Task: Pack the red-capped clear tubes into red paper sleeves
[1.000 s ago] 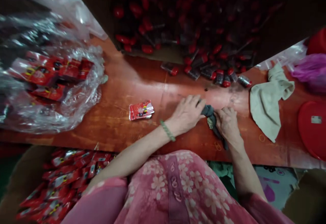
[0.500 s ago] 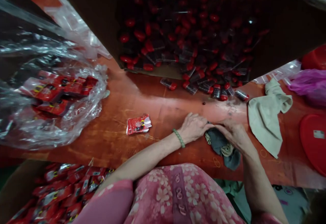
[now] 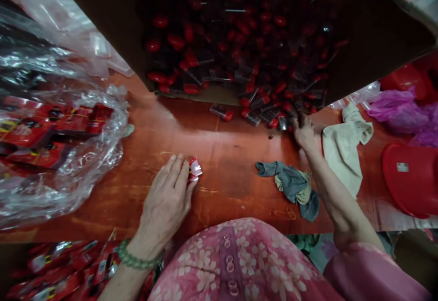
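Left hand point(image 3: 166, 200): our fingers lie flat over the red packet point(image 3: 194, 169), at seven o'clock.
Right hand point(image 3: 304, 131): among the red-capped vials point(image 3: 270, 116) at two o'clock; grip unclear.

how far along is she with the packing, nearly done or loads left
Loads left, it seems. Done: packets fill the box by her lap. In hand: left hand covers one packet on the table; right hand reaches the spilled tubes. Left: the big box looks full of tubes.
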`<state>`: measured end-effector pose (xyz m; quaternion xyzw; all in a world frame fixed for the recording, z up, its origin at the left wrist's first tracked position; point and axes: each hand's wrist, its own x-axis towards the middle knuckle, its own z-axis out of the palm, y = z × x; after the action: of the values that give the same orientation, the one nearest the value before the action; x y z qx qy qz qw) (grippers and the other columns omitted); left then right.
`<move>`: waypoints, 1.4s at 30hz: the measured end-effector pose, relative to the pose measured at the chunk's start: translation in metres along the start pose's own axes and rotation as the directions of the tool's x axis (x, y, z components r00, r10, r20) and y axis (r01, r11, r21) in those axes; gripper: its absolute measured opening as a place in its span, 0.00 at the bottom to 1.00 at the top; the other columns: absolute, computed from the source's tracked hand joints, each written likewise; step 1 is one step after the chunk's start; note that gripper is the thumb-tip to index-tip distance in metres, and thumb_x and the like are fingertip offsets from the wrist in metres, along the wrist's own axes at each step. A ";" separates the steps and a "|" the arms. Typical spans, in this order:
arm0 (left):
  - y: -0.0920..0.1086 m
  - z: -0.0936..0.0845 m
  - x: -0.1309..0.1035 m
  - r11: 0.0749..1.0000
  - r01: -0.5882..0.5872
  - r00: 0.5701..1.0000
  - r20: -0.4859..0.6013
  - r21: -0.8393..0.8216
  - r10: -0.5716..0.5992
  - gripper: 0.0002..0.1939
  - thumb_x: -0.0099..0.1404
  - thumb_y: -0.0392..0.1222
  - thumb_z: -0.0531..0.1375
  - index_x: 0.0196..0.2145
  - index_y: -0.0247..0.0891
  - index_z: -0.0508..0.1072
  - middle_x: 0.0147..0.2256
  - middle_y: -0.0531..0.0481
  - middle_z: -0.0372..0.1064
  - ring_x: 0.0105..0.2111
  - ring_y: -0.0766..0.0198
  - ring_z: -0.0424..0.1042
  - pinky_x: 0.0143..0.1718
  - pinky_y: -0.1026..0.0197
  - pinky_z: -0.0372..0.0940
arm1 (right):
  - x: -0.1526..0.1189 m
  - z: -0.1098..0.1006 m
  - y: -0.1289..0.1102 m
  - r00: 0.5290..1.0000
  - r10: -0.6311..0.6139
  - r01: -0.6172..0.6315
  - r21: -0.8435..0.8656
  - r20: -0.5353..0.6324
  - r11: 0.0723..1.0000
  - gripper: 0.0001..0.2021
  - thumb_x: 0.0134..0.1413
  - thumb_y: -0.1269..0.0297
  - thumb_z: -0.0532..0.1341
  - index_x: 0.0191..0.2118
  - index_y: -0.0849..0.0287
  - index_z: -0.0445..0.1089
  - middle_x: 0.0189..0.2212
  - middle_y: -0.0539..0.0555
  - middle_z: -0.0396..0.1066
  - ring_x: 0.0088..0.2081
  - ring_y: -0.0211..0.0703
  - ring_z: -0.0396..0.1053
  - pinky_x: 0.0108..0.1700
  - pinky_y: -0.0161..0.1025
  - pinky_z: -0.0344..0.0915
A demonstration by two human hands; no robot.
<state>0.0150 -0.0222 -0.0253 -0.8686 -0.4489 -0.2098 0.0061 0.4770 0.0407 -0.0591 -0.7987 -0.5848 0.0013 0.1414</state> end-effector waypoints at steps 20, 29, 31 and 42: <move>-0.002 0.008 -0.004 0.974 0.108 0.994 0.011 -0.201 -0.108 0.12 0.74 0.42 0.58 0.44 0.42 0.82 0.37 0.45 0.79 0.37 0.60 0.72 0.41 0.58 0.68 | -0.044 -0.056 -0.131 0.957 -0.271 0.185 0.500 0.105 0.846 0.15 0.59 0.47 0.67 0.42 0.51 0.82 0.33 0.54 0.71 0.40 0.50 0.70 0.45 0.50 0.70; 0.001 -0.001 0.003 0.939 0.240 0.969 0.125 -0.245 -0.215 0.19 0.77 0.47 0.52 0.50 0.35 0.79 0.40 0.43 0.77 0.40 0.60 0.73 0.45 0.58 0.69 | -0.123 -0.031 -0.195 0.862 -0.208 -0.385 0.863 0.463 0.327 0.18 0.50 0.50 0.75 0.38 0.56 0.72 0.30 0.48 0.79 0.28 0.39 0.78 0.33 0.37 0.78; 0.005 -0.002 0.006 0.953 0.259 0.960 0.147 -0.159 -0.237 0.21 0.78 0.47 0.50 0.50 0.32 0.78 0.40 0.41 0.77 0.40 0.58 0.72 0.45 0.56 0.67 | -0.127 -0.022 -0.195 0.870 -0.191 -0.404 0.878 0.456 0.256 0.20 0.50 0.51 0.75 0.40 0.55 0.70 0.31 0.47 0.80 0.30 0.39 0.80 0.36 0.37 0.80; -0.003 0.020 -0.004 0.953 0.211 0.967 -0.097 -0.218 -0.236 0.11 0.73 0.43 0.60 0.35 0.39 0.80 0.31 0.47 0.75 0.33 0.59 0.70 0.37 0.56 0.62 | -0.136 -0.015 -0.179 0.834 -0.093 -0.551 0.831 0.544 -0.081 0.20 0.39 0.53 0.80 0.39 0.50 0.78 0.31 0.43 0.79 0.29 0.34 0.77 0.30 0.29 0.75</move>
<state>0.0181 -0.0199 -0.0460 -0.7936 -0.5192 -0.3069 -0.0803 0.2692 -0.0403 -0.0263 -0.5142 -0.2620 0.6236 0.5274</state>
